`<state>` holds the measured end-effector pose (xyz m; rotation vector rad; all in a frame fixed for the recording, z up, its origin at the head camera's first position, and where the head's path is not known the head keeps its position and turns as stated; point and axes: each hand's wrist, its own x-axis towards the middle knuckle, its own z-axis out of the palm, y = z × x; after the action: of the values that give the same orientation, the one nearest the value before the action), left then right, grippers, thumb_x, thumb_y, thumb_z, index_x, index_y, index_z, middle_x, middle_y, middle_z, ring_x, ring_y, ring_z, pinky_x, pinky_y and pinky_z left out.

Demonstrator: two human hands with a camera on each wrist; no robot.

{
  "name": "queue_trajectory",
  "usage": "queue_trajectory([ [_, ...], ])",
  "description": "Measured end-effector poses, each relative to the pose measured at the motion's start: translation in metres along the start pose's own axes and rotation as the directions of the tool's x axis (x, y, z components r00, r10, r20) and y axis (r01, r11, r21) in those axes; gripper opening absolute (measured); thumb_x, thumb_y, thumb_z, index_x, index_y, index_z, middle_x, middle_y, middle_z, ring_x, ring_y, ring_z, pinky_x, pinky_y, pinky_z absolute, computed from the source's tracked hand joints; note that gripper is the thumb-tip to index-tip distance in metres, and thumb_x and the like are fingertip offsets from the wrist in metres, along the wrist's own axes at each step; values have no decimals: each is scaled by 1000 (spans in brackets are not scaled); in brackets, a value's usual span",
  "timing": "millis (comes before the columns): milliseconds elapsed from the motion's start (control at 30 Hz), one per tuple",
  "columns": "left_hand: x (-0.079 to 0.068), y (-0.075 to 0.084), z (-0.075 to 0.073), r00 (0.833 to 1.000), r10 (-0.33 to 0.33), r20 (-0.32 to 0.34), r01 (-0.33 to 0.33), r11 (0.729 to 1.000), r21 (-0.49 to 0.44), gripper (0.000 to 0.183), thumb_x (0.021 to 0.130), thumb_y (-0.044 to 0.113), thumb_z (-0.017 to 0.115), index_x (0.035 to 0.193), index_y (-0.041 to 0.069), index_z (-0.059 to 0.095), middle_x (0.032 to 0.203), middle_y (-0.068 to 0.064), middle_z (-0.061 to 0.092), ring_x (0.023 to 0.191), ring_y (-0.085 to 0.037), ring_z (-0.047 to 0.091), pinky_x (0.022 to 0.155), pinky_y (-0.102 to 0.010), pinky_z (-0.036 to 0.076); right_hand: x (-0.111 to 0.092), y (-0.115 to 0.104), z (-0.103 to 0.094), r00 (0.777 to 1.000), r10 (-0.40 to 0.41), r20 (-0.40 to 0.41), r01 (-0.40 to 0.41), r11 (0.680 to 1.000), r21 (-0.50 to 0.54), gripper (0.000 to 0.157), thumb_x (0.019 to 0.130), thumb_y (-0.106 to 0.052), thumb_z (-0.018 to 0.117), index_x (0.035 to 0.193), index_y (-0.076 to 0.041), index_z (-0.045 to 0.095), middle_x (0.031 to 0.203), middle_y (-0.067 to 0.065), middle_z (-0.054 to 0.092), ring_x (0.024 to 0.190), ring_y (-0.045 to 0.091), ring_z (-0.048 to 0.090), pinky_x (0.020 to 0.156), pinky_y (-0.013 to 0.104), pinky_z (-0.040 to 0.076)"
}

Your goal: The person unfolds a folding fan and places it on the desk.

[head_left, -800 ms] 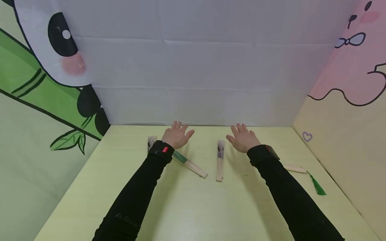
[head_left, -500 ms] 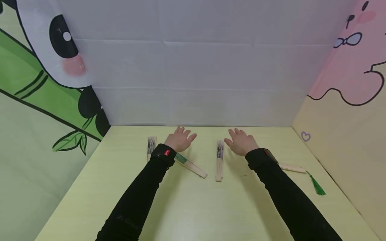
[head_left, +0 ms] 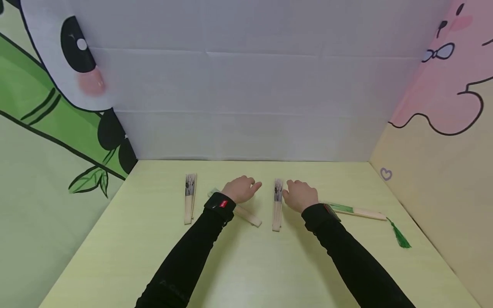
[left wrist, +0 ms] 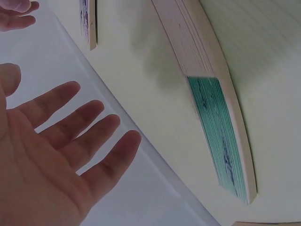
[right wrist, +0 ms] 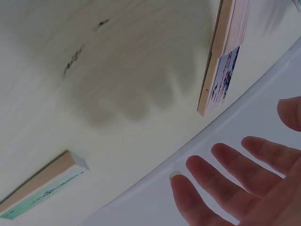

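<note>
Four-finger spread and bare, my left hand [head_left: 241,189] hovers above a folded fan with green leaf [left wrist: 218,127], whose pale wooden handle [head_left: 248,216] sticks out below the wrist in the head view. My right hand [head_left: 301,196] is held over the table just right of a second folded fan [head_left: 277,205], which has a purple-and-white patterned leaf. Both hands hold nothing, their fingers relaxed and apart in the wrist views. Another patterned folded fan [head_left: 189,199] lies at the left. Right of the right wrist lies a green folded fan [head_left: 358,211] with a green tassel [head_left: 399,234].
The pale yellow table [head_left: 239,273] meets a light grey back wall [head_left: 246,137] behind the hands. Printed side panels stand at left [head_left: 34,205] and right [head_left: 431,179]. Small dark marks [right wrist: 73,61] show on the tabletop in the right wrist view.
Both hands have drawn back from the rear wall and come closer together. More of the left and right fans shows now. The fans have stayed in place.
</note>
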<state>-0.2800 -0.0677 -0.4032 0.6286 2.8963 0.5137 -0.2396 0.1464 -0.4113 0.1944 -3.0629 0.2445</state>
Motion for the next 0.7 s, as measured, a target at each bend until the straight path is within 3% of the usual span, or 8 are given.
queue_trajectory([
  [133,6,7,12,1000,10,0,-10,1000,-3,46,105,44,40,120,9,65,113,-8,67,99,-25,63,85,-44,53,-3,-8,9,998,67,15,-66,998,-5,34,98,-30,56,116,-1,61,88,15,63,75,34,64,63,50,54],
  [267,11,18,21,999,14,-31,-14,1000,-2,38,103,40,49,112,9,68,98,-5,69,77,-20,61,69,-38,54,-3,-14,18,988,145,51,-146,989,9,35,98,-35,56,108,-2,62,79,13,62,69,32,63,58,47,52],
  [467,21,32,39,995,-1,-99,0,1000,-8,22,99,28,59,97,10,71,79,-2,65,65,-18,55,54,-31,46,-5,-24,33,971,226,84,-232,970,74,37,98,-37,52,94,-2,63,78,13,62,72,31,63,59,47,52],
  [700,35,41,59,993,-58,-101,53,998,-46,22,97,24,62,83,7,67,66,-2,55,57,-19,51,47,-28,38,-4,-29,54,950,299,93,-311,933,182,43,97,-40,52,94,2,62,81,15,61,73,30,61,60,44,53],
])
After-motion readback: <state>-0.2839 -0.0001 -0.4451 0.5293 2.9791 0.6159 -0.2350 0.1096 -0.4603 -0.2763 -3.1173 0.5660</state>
